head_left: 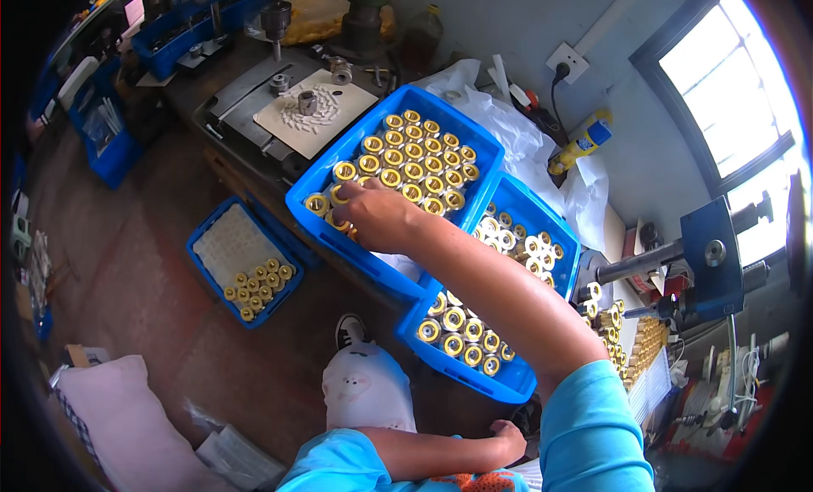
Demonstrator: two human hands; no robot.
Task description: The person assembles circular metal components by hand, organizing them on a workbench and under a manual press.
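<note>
My right arm reaches forward over a blue plastic tray (298,200) holding rows of short metal cylinders with brass rings. At the tray's near left corner, my right hand (381,217) has its fingers curled down around one brass-ringed fitting (336,219), mostly hidden under the hand. More brass-ringed fittings (412,172) stand upright behind it. Low in front of my body, my left hand (508,443) is curled closed by my lap, with nothing visible in it. My right forearm crosses over a second blue tray (517,392) and hides some of the fittings in it.
On the floor at left, a blue tray (206,259) holds a white liner and several fittings. Small white pieces lie on a board (360,102) upon the machine table. A spray can (580,145) stands by the wall. A blue press machine (711,255) juts in at right.
</note>
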